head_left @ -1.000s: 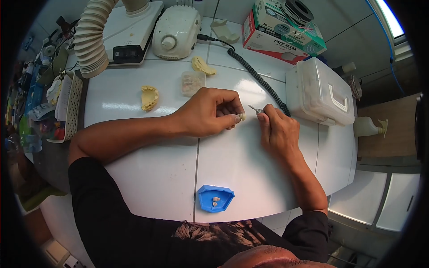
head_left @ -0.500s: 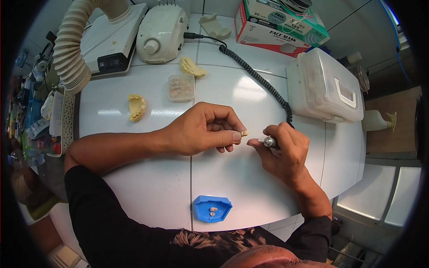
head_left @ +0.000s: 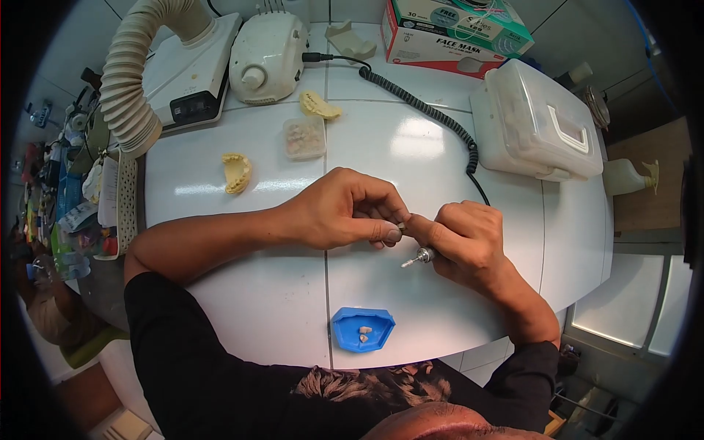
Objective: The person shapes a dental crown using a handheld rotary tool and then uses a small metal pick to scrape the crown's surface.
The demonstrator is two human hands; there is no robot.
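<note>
A tiny tooth-coloured piece (head_left: 401, 228), probably a dental crown, is pinched between the thumb and fingers of my left hand (head_left: 341, 209); most of it is hidden. My right hand (head_left: 473, 235) is wrapped round a metal rotary handpiece (head_left: 424, 255), whose bur tip points down and left, away from the piece. The right thumb and forefinger meet the left fingertips at the piece. Below the hands sits a blue tray (head_left: 389, 321) with small tooth-like pieces (head_left: 364, 331) in it.
Two yellowish dental models (head_left: 236, 174) and a clear box (head_left: 303, 139) of small pieces lie behind my left hand. Farther back stand a white control unit (head_left: 268, 62), its coiled cord (head_left: 433, 106), a ribbed hose (head_left: 125, 88) and mask boxes (head_left: 447, 40). A plastic case (head_left: 539, 121) stands right.
My right hand has moved left to touch the piece at the left fingertips. The handpiece has turned so its bur now shows pointing down-left. The whole view has shifted slightly.
</note>
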